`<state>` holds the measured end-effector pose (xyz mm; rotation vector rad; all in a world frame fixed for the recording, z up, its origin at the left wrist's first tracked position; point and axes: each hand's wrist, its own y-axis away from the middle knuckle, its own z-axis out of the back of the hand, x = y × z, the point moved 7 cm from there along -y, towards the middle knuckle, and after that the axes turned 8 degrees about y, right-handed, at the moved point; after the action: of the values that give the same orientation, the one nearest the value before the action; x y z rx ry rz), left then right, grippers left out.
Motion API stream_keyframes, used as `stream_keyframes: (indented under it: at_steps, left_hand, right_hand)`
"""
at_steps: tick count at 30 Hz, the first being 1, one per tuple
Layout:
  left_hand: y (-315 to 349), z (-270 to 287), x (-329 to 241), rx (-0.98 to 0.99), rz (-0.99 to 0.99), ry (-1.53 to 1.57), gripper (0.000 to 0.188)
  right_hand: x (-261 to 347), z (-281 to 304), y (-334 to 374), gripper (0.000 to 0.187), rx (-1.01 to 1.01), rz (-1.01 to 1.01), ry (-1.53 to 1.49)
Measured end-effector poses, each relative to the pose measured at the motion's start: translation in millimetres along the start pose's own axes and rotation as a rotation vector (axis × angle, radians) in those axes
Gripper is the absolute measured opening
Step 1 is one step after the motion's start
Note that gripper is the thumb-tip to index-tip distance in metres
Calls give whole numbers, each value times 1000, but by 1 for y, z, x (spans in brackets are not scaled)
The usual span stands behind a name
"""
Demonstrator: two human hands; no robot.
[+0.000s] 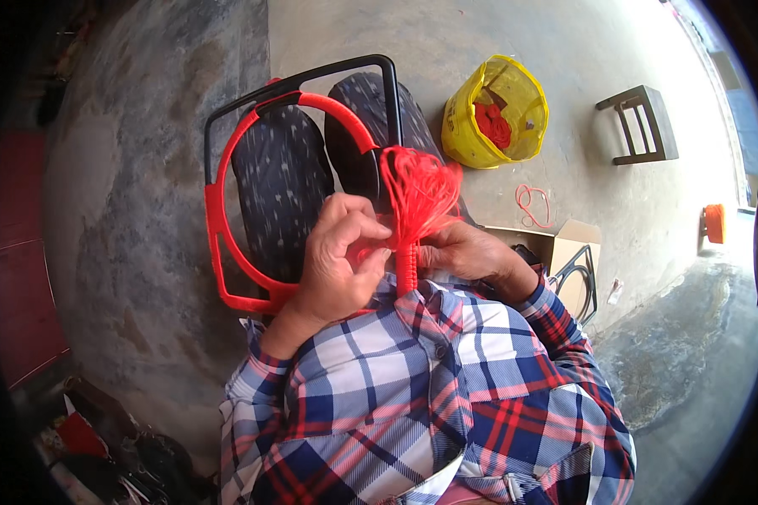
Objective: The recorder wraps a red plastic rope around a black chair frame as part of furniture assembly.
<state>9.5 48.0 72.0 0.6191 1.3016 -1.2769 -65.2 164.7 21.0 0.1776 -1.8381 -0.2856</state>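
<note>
On my lap lies a frame with a round hoop [219, 210], partly wrapped in red cord, and a bare black outer bar [303, 80]. Close to my chest, a loose bundle of red cord [421, 189] fans out above a tightly wrapped red bar [406, 268]. My left hand [343, 252] is closed, thumb and fingers pinching red cord just left of that bar. On its other side my right hand [467, 251] is closed at the base of the bundle, thumb against the wrapping. The bundle hides some of its fingers.
Ahead on the concrete floor stands a yellow bucket [459, 126] with red cord inside. A dark stool [661, 122] is farther right. A cardboard box [577, 231] with a black frame sits by my right arm, near a loose loop of cord [526, 206] and an orange-red spool [714, 224].
</note>
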Motion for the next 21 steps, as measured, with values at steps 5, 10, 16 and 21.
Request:
stream_keyframes:
  at_steps: [5, 10, 16, 21]
  left_hand:
    - [3, 2, 12, -61, 131, 36, 25]
    - [9, -1, 12, -93, 131, 39, 28]
    - [21, 0, 49, -154, 506, 688, 56]
    - [18, -6, 49, -82, 584, 965, 58]
  right_hand:
    - [8, -5, -5, 33, -26, 13, 200]
    - [13, -12, -7, 32, -49, 220, 334]
    - [23, 43, 20, 16, -542, 262, 490]
    - [39, 98, 48, 17, -548, 560, -223]
